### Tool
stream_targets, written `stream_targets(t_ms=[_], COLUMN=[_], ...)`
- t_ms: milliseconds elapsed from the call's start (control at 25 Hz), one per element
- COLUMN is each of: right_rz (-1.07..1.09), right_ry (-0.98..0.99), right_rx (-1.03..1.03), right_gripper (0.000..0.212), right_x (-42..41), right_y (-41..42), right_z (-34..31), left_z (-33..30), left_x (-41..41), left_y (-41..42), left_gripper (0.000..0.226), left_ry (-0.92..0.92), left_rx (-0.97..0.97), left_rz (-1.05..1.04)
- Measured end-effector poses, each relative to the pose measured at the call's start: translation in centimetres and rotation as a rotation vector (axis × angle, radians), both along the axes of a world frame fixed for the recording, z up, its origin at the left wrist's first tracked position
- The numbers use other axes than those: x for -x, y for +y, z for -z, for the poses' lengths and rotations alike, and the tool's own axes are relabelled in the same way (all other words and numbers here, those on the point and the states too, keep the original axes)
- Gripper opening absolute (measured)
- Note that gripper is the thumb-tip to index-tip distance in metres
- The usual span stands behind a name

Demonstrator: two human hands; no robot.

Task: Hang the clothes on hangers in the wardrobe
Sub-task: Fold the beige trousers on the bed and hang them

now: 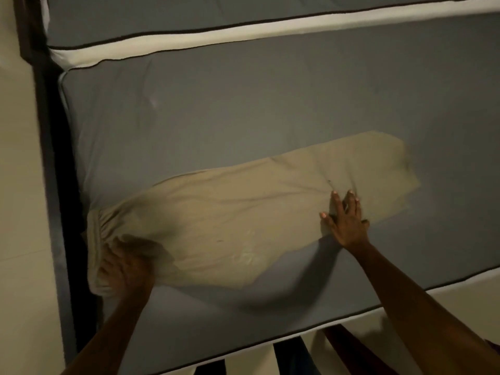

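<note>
Left hand point(127, 269) grips beige trousers point(243, 217), waistband pointing left.

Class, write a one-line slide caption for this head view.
Left hand grips beige trousers at the waistband; right hand presses them flat on grey mattress.

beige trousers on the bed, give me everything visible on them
The beige trousers look like soft, lightly creased cloth, laid flat and lengthwise across the grey mattress, legs apparently folded one over the other. The gathered elastic waistband lies at the left edge, the leg ends at the right. The left hand bunches the waistband in its grip; the right hand presses flat on the legs. No hanger is visible.
</note>
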State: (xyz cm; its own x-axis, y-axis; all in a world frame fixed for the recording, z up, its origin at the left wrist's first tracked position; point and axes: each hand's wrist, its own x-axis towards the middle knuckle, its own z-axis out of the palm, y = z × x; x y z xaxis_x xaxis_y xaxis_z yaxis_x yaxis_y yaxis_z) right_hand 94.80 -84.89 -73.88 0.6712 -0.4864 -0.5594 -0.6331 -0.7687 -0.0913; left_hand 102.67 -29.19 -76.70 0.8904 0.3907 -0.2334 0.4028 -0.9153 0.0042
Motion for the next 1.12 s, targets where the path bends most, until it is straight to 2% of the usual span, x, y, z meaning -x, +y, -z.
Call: stream_targets(t_ms=[80,160,240,320,440,560,640,720,760,800,840,920,1000,1040,1080,1120], right_rz=[0.097,0.322,0.577,0.772,0.868,0.893,0.914,1.046,1.148,1.196,1.148,0.836,0.484,0.326,0.174,0.086], right_ry=[-0.117,-0.268,-0.34,-0.365,-0.348,-0.301,-0.316,-0.39,-0.422,-0.439,-0.471,-0.544,-0.535,-0.487,-0.437,-0.364], right_rx=[-0.007,0.059,0.092,0.032,-0.068,-0.157,-0.218,-0.39,-0.537,-0.696,-0.823,-0.923,-0.973,-1.002,-1.049,-1.105], right_gripper=[0.065,0.056,0.055,0.064,0.07,0.06,0.04,0.012,0.009,0.016,0.028,0.046,0.044,0.039,0.035,0.032], right_x=[0.3,0.6,0.4,0.2,-0.2,-0.3,-0.5,-0.8,-1.1,-1.0,-0.7,-0.1,0.4,0.3,0.1,0.1], right_y=[-3.7,-7.9,-12.6,-17.0,-22.5,-26.0,-27.2,-27.6,-27.2,-26.9,-26.6,-25.3,-23.3,-22.1,-21.1,-20.3], right_z=[-0.9,-2.0,-2.8,-2.9,-2.1,0.1,0.6,-0.9,-2.4,-3.9,-4.8,-6.1,-6.7,-7.0,-7.1,-7.1], left_z=[-0.3,-1.4,-2.5,-3.0,-3.8,-2.9,-2.0,-1.6,-1.5,-1.7,-2.3,-4.2,-6.3,-6.9,-7.0,-6.9], left_x=[0.5,1.0,0.9,0.6,1.4,2.8,3.3,3.5,3.7,4.0,4.2,3.8,2.1,0.9,-0.6,-1.9], left_y=[-5.6,-13.3,-21.2,-28.3,-38.1,-44.7,-47.5,-49.6,-50.4,-51.4,-52.6,-56.0,-59.8,-61.3,-62.4,-63.1], left_gripper=[0.058,0.051,0.05,0.05,0.055,0.066,0.067,0.067,0.068,0.071,0.076,0.086,0.088,0.089,0.088,0.083], left_ry=[-0.086,-0.158,-0.14,-0.074,-0.034,0.029,0.062,0.076,0.068,0.048,0.04,0.124,0.295,0.34,0.356,0.348], left_rx=[0.054,0.135,0.168,0.285,0.423,0.445,0.42,0.404,0.411,0.446,0.521,0.774,1.085,1.176,1.191,1.131], left_rz=[0.223,0.422,0.607,0.732,0.962,1.162,1.211,1.209,1.202,1.187,1.142,0.904,0.438,0.219,0.105,0.122])
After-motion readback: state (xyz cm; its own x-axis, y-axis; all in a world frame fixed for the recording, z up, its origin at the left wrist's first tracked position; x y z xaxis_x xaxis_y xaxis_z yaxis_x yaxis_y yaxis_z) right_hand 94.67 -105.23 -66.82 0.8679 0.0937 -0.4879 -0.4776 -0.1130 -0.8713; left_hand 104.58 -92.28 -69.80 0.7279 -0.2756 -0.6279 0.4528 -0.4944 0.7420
